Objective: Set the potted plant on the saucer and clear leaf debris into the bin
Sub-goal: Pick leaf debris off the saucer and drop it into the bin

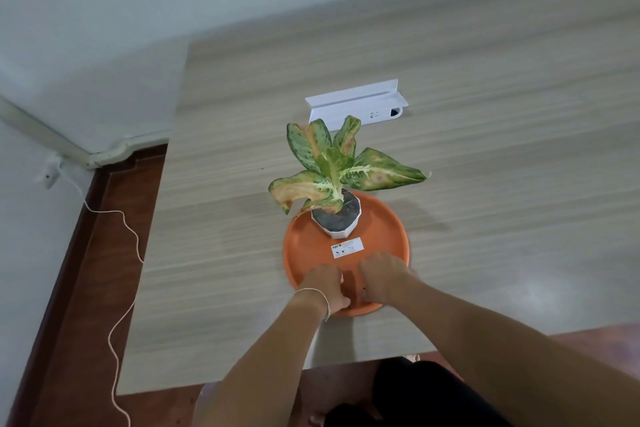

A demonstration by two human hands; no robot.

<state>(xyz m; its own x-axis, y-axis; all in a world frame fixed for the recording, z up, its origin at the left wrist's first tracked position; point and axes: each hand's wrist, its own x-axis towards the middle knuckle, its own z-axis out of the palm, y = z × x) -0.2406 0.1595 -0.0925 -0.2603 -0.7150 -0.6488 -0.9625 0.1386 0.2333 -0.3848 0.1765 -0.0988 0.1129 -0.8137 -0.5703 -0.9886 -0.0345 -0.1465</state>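
Note:
The potted plant (341, 218), with a white faceted pot and green leaves going yellow and brown, stands upright on the far half of the orange saucer (304, 246). A white label (347, 247) lies in the saucer in front of the pot. My left hand (325, 284) and my right hand (384, 274) rest side by side on the near part of the saucer, knuckles up and fingers curled down onto its floor. The fingertips are hidden, so I cannot tell whether they hold anything. A tiny dark speck (364, 287) lies between the hands. No bin is in view.
The saucer sits near the front edge of a light wood-grain table (485, 184). A white power strip on a white holder (356, 104) lies behind the plant. To the left are the table edge, a red-brown floor and a loose white cable (117, 322).

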